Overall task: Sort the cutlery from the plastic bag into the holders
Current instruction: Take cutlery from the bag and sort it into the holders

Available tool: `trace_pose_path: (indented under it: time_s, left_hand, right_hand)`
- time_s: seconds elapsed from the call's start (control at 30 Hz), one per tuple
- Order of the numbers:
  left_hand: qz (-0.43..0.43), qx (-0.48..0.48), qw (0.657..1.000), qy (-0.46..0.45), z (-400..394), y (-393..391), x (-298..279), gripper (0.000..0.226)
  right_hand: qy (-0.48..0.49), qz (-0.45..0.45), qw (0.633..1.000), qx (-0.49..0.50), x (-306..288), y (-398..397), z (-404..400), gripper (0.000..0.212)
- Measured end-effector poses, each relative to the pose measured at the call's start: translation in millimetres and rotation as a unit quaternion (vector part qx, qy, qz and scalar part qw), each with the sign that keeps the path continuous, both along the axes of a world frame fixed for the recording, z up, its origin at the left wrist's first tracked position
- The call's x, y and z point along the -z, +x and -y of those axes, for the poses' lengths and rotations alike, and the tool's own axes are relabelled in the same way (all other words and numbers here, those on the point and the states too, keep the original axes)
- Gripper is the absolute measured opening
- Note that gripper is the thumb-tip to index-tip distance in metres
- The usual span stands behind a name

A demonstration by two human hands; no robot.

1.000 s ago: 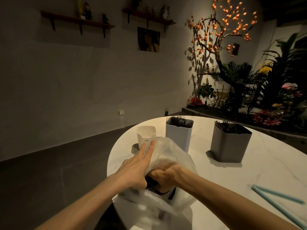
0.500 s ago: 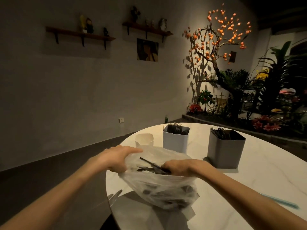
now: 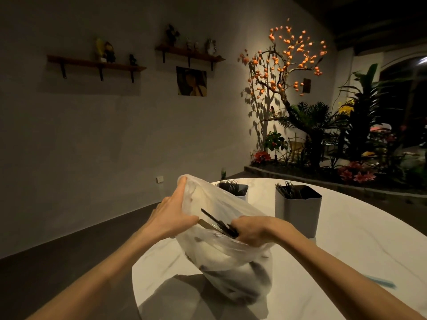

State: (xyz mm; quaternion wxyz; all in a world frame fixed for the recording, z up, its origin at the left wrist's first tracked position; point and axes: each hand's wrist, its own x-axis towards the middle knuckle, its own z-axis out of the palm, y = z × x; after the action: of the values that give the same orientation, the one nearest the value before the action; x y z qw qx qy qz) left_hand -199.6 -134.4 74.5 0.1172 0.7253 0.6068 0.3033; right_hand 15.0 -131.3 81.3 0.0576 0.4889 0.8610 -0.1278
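A clear plastic bag (image 3: 233, 269) with dark cutlery in it stands on the white table (image 3: 360, 245), lifted at its mouth. My left hand (image 3: 172, 215) grips the bag's upper rim and holds it up and open. My right hand (image 3: 250, 229) is inside the bag's mouth, gripping a bunch of black cutlery (image 3: 218, 224) whose handles stick out to the upper left. Behind the bag stand a white holder (image 3: 240, 192) with black forks and a grey holder (image 3: 298, 209) with dark cutlery.
The table's left edge curves close under the bag, with dark floor beyond it. A pale blue stick (image 3: 381, 282) lies at the table's right. A planter bed with plants (image 3: 346, 158) lines the far right wall.
My left hand has raised the bag's rim higher. My right hand has pulled the bunch of black cutlery further up out of the bag. The small white cup is now hidden behind the bag.
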Motion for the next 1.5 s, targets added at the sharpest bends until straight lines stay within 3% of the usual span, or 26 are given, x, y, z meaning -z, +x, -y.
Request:
trace_pose_path:
  time_s: [0.13, 0.23, 0.37, 0.47, 0.53, 0.6, 0.67, 0.73, 0.83, 0.97, 1.07, 1.2, 1.3, 1.37, 1.4, 1.5]
  left_hand:
    - [-0.033, 0.002, 0.999, 0.003, -1, 8, 11, 0.134]
    - [-0.041, 0.001, 0.999, -0.019, -3, 13, 16, 0.131]
    - [0.006, -0.008, 1.0, -0.006, -15, 3, 12, 0.094]
    - [0.167, -0.016, 0.986, -0.022, -26, -8, 4, 0.051]
    - [0.263, -0.009, 0.964, -0.048, -29, -11, -2, 0.037]
    - [0.294, 0.014, 0.955, -0.046, -30, -12, -5, 0.03]
    - [0.306, 0.052, 0.95, -0.033, -26, -7, -7, 0.023]
    - [0.336, 0.113, 0.934, -0.046, -18, 7, -9, 0.017]
    - [0.362, 0.22, 0.895, -0.141, -9, 34, -4, 0.011]
    - [0.281, 0.318, 0.855, -0.299, -10, 68, 26, 0.014]
    - [0.24, 0.339, 0.831, -0.371, -14, 98, 60, 0.014]
    - [0.27, 0.371, 0.777, -0.431, -25, 127, 95, 0.021]
    - [0.458, 0.297, 0.723, -0.423, -40, 143, 117, 0.039]
    - [0.546, 0.263, 0.683, -0.407, -49, 155, 125, 0.058]
    - [0.552, 0.254, 0.682, -0.407, -50, 162, 127, 0.061]
    - [0.478, 0.224, 0.746, -0.406, -51, 182, 134, 0.068]
  right_hand:
    - [0.019, 0.001, 1.0, 0.003, -10, 0, 5, 0.031]
    - [0.027, -0.012, 1.0, -0.004, -25, -3, 8, 0.033]
    - [0.047, -0.024, 0.999, -0.013, -45, 0, 10, 0.032]
    - [0.058, -0.09, 0.994, -0.012, -58, 13, 9, 0.024]
    - [0.034, -0.197, 0.98, 0.002, -67, 28, 7, 0.02]
    - [-0.032, -0.354, 0.935, 0.015, -76, 41, 5, 0.021]
    - [-0.124, -0.525, 0.842, 0.016, -82, 51, 5, 0.022]
    - [-0.172, -0.631, 0.756, 0.024, -84, 60, 4, 0.022]
    - [-0.217, -0.692, 0.686, 0.062, -73, 74, 2, 0.019]
    - [-0.282, -0.718, 0.623, 0.13, -35, 92, 3, 0.013]
    - [-0.309, -0.72, 0.591, 0.191, 4, 104, 5, 0.014]
    - [-0.326, -0.703, 0.584, 0.241, 67, 119, 4, 0.013]
    - [-0.361, -0.708, 0.543, 0.271, 113, 127, -2, 0.015]
    - [-0.377, -0.697, 0.544, 0.274, 131, 125, -5, 0.017]
    - [-0.377, -0.685, 0.562, 0.271, 137, 123, -6, 0.018]
    - [-0.347, -0.648, 0.619, 0.276, 145, 114, -11, 0.02]
